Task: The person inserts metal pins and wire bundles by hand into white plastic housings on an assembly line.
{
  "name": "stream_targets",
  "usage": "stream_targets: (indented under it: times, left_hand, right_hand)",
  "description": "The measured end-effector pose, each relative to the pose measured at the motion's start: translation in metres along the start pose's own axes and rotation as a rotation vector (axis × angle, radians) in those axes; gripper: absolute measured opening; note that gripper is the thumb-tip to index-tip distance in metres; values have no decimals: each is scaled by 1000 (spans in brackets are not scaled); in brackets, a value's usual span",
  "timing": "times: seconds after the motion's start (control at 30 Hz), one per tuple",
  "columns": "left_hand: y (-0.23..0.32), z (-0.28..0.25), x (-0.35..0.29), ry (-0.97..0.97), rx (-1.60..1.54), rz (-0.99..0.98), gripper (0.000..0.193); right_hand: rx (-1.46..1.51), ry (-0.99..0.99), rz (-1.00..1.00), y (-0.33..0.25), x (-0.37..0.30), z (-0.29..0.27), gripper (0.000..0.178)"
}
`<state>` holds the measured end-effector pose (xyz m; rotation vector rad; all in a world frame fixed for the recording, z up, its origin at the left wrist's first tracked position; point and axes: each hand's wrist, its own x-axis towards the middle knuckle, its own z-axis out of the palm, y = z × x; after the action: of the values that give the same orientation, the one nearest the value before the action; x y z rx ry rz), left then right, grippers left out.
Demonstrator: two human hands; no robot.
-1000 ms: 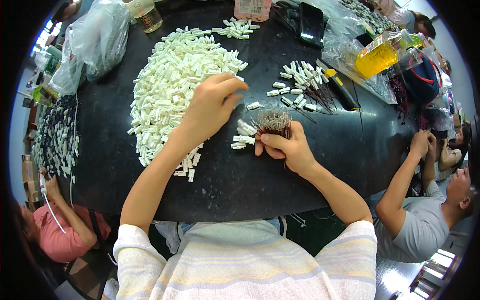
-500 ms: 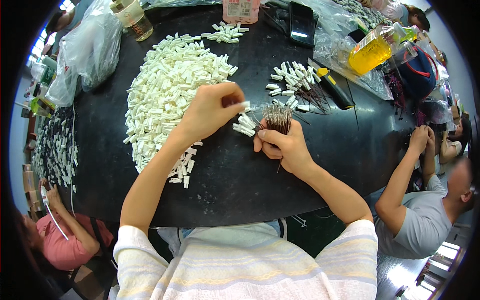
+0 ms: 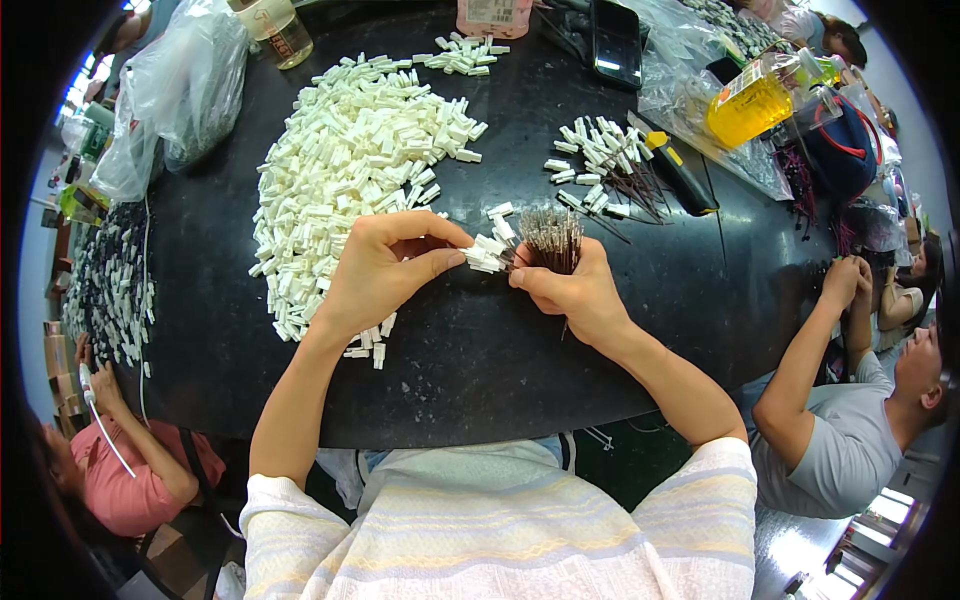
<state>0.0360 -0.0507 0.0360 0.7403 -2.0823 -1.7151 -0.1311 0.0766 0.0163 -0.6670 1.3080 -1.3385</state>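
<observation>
Just left of the bundle of thin, dark-brown, silvery-tipped wires (image 3: 551, 238) clamped in the right hand (image 3: 580, 293), the nearer left hand (image 3: 378, 263) pinches thumb and forefinger on a small, white, oblong plastic connector (image 3: 479, 257), long axis roughly sideways toward the bundle.

The heaped connectors (image 3: 345, 160) at left are white, the tabletop (image 3: 450, 395) black. The wire bundle (image 3: 552, 240) is dark brown with silvery tips. At far right, the cutter (image 3: 682, 178) is black and yellow, the bottled liquid (image 3: 742, 115) yellow, the bag (image 3: 842, 155) navy with red trim. The near shirt (image 3: 500, 530) is off-white with yellow and lavender stripes; the left co-worker's top (image 3: 130, 470) is coral, the right co-worker's T-shirt (image 3: 840, 450) grey.
</observation>
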Motion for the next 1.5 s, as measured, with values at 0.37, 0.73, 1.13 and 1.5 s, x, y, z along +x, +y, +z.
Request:
stream_targets:
  times: [0.37, 0.73, 1.13, 1.5]
  left_hand:
    - [-4, 5, 1, 25, 11, 79, 12]
    - [-1, 16, 0, 9, 184, 265, 15]
    - [0, 7, 51, -9, 416, 296, 14]
    - [5, 7, 26, 24, 344, 142, 8]
  right_hand:
    - [-65, -34, 37, -2, 0, -5, 11]
    - [-78, 20, -18, -2, -2, -1, 10]
    - [89, -95, 9, -5, -1, -10, 10]
    - [150, -68, 18, -1, 1, -11, 6]
